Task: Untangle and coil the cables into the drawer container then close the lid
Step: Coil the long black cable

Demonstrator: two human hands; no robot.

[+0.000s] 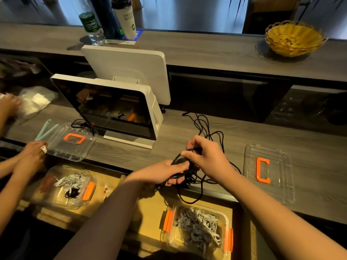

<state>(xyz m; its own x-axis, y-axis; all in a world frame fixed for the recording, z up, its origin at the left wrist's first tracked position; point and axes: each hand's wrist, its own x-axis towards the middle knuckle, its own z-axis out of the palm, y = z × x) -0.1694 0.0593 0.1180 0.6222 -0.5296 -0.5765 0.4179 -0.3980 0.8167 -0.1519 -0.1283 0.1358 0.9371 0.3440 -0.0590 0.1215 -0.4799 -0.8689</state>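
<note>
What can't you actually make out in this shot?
- Black cable: the knot is hidden inside both hands, left and right, head view.
- Container: its near edge is cut off by the frame's bottom.
- Cup lettering: too small, partly blurred.

the grey wood-grain desk runs across the middle of the frame; a white monitor stands left of centre; a clear lid with an orange handle lies lower left of it; a second clear lid lies at right; loose loops of black cable trail over the centre; a crumpled plastic bag sits at far left; two pale green sticks lie beside the left lid
</note>
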